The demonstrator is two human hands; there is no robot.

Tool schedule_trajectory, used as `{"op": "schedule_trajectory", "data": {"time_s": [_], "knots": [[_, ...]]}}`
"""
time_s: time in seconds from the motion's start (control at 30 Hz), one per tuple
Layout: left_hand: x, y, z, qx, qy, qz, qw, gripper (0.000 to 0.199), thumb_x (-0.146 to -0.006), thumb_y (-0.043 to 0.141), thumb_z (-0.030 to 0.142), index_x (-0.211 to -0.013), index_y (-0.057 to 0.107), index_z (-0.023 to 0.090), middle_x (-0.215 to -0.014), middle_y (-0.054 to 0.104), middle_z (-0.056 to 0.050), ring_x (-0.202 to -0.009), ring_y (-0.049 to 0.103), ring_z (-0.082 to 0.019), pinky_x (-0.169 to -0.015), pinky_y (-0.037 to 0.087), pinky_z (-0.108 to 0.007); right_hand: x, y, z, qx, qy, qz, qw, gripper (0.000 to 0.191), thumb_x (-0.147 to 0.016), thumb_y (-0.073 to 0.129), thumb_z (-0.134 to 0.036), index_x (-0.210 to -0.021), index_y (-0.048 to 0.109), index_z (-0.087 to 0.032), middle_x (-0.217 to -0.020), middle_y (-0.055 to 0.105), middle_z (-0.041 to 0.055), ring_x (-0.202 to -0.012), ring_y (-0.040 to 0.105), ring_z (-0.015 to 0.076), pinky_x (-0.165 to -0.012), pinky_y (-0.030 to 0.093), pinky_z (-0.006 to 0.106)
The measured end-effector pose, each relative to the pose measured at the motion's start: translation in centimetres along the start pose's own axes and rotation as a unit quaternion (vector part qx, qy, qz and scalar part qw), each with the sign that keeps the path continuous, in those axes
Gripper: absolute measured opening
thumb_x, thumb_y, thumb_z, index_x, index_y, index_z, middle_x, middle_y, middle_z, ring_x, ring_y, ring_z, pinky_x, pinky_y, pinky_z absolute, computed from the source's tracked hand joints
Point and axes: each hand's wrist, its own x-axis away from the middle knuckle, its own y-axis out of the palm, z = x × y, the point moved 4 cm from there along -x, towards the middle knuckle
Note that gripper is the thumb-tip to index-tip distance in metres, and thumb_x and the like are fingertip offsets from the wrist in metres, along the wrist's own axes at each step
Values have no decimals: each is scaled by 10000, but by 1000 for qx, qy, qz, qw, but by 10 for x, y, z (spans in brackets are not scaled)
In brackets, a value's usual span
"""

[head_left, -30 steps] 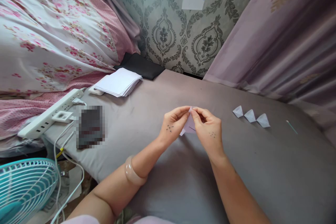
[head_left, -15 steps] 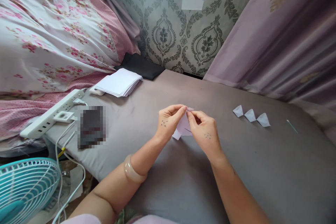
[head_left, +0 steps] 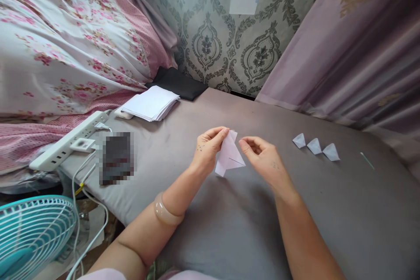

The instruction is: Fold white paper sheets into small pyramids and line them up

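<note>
My left hand pinches the upper left edge of a folded sheet of pale pink paper between thumb and forefinger. The paper hangs above the bed-like surface, with a pointed corner to the right, a small flap at the bottom and a dark line near its right corner. Just right of the paper, apart from it, is my right hand. Its thumb and forefinger tips are close together, with nothing visible in them. Farther right, three small folded white paper pieces lie in a row.
A thin cotton-swab-like stick lies at the far right. Toward the back left are a stack of white paper and a black folded cloth. A power strip, a blurred-out dark object and a turquoise fan are on the left.
My right hand has let go of the paper and moved a little to the right. More of the paper now shows, still held by my left hand.
</note>
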Motion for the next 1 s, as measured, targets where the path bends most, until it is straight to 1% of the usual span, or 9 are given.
{"op": "schedule_trajectory", "data": {"time_s": [0.07, 0.13, 0.23, 0.33, 0.47, 0.53, 0.77, 0.87, 1.0], "knots": [[0, -1, -2, 4, -17, 5, 1000, 249, -687, 786, 377, -822, 732, 174, -787, 694, -27, -677, 589, -104, -620, 450, -224, -2, 0, 0, -39, -20, 25, 999, 364, -750, 681, -456, -978, 674, -172, -937, 713, 89, -829, 654, 191, -746, 517, 328], [1, 0, -4, 7, -26, 0, 1000, 236, -679, 793, 371, -804, 734, 180, -777, 686, -16, -689, 583, -103, -638, 447, -231, -2, 5, 0, -72, -29, 30, 997, 388, -718, 721, -438, -996, 666, -172, -920, 709, 84, -819, 657, 187, -750, 528, 337], [3, 3, -4, 5, -11, -17, 1000, 217, -692, 785, 362, -786, 734, 173, -785, 695, -20, -721, 583, -108, -701, 447, -248, 0, 16, 2, -117, -19, 24, 993, 344, -732, 717, -425, -967, 674, -178, -883, 715, 69, -774, 660, 176, -724, 539, 333], [3, 4, -5, 0, 0, -25, 1000, 217, -700, 777, 356, -785, 729, 162, -806, 705, -33, -745, 586, -115, -751, 445, -263, 2, 20, 3, -142, -6, 33, 989, 312, -750, 702, -421, -951, 685, -183, -876, 723, 63, -753, 659, 170, -688, 539, 319], [3, 4, -5, -14, -1, -49, 999, 236, -691, 783, 339, -825, 724, 153, -852, 709, -50, -776, 593, -127, -771, 439, -275, 3, 16, 2, -125, -16, 63, 990, 325, -738, 721, -409, -974, 689, -187, -846, 705, 42, -715, 620, 143, -665, 508, 288], [3, 4, -5, -20, -2, -58, 998, 228, -697, 778, 336, -815, 721, 150, -835, 703, -46, -766, 587, -124, -764, 433, -273, 3, 14, 2, -117, -18, 72, 990, 335, -733, 731, -401, -988, 684, -189, -823, 688, 28, -703, 597, 131, -667, 492, 281], [4, 2, -4, -14, -7, -58, 998, 193, -698, 773, 322, -772, 720, 152, -773, 677, -29, -718, 562, -111, -738, 424, -266, 1, 11, 1, -84, -36, 64, 994, 352, -737, 721, -382, -1036, 693, -199, -729, 584, -18, -648, 534, 109, -651, 474, 275], [3, 2, -4, -9, -15, -61, 998, 206, -688, 778, 329, -777, 727, 151, -782, 683, -37, -732, 575, -121, -750, 432, -276, 2, 10, -2, -70, -41, 56, 995, 335, -757, 701, -382, -1045, 708, -212, -731, 581, -16, -656, 542, 114, -655, 477, 280], [2, 2, -4, -9, -19, -55, 998, 230, -667, 792, 337, -782, 721, 151, -803, 696, -49, -747, 598, -137, -761, 444, -299, 4, 10, -8, -41, -69, 49, 996, 293, -796, 660, -388, -1037, 720, -233, -791, 609, 0, -687, 562, 123, -669, 487, 283]]}}
